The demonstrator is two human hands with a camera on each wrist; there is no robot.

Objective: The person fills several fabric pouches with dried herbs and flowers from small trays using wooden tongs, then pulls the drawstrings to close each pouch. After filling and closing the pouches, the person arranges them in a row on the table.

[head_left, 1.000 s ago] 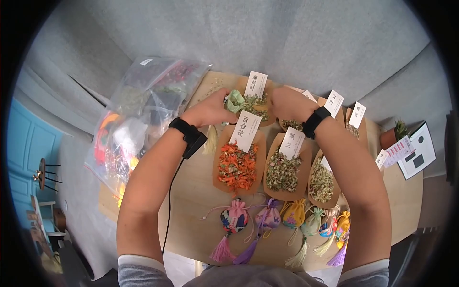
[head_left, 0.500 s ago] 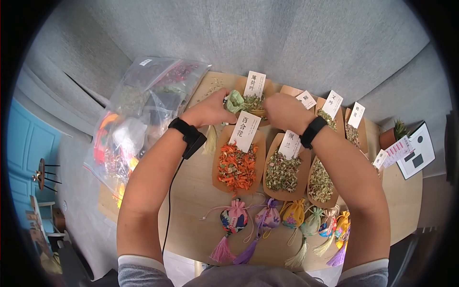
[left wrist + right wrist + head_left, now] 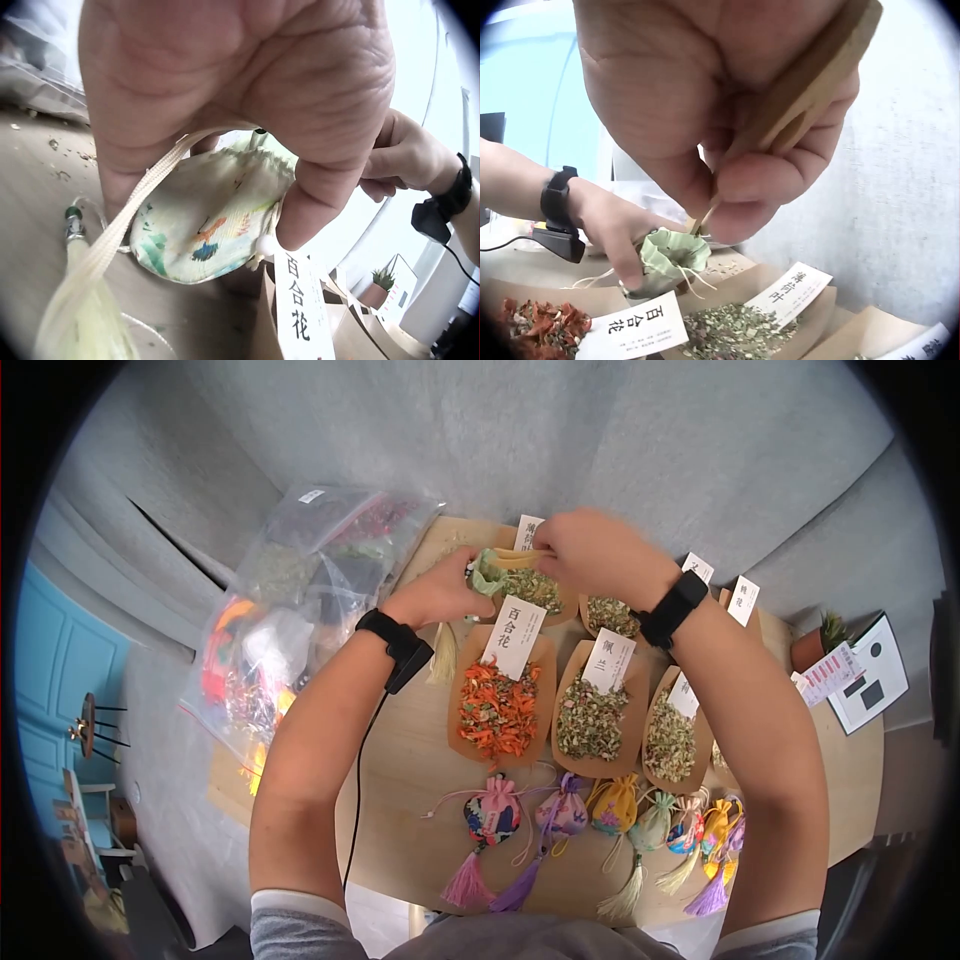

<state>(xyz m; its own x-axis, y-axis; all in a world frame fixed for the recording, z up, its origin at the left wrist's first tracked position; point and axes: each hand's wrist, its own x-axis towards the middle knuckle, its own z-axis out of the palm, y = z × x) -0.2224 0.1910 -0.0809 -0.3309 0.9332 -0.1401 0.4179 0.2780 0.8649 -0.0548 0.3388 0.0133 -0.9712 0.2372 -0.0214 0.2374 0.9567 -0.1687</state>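
Note:
My left hand (image 3: 440,590) grips a pale green drawstring pouch (image 3: 206,232) at its neck, with the thumb on one side and fingers on the other. The pouch's mouth (image 3: 676,251) gapes upward in the right wrist view, and a cream cord and pale tassel (image 3: 90,315) hang beside it. My right hand (image 3: 605,555) pinches wooden tongs (image 3: 810,97), whose tips reach to the pouch's mouth. Just below the tongs lies a paper tray of dried green leaves (image 3: 739,330) with a white label card (image 3: 791,292). What the tips hold is hidden.
Nearer stand a tray of orange dried petals (image 3: 497,710) and trays of pale herbs (image 3: 595,725). Several colourful tasselled pouches (image 3: 490,810) line the front. Large clear plastic bags (image 3: 270,620) fill the left side; a potted plant (image 3: 825,640) stands at right.
My right hand has lifted away from the leaf tray and brought the tongs left, over to the pouch's mouth. The left hand stays nearly still with the pouch.

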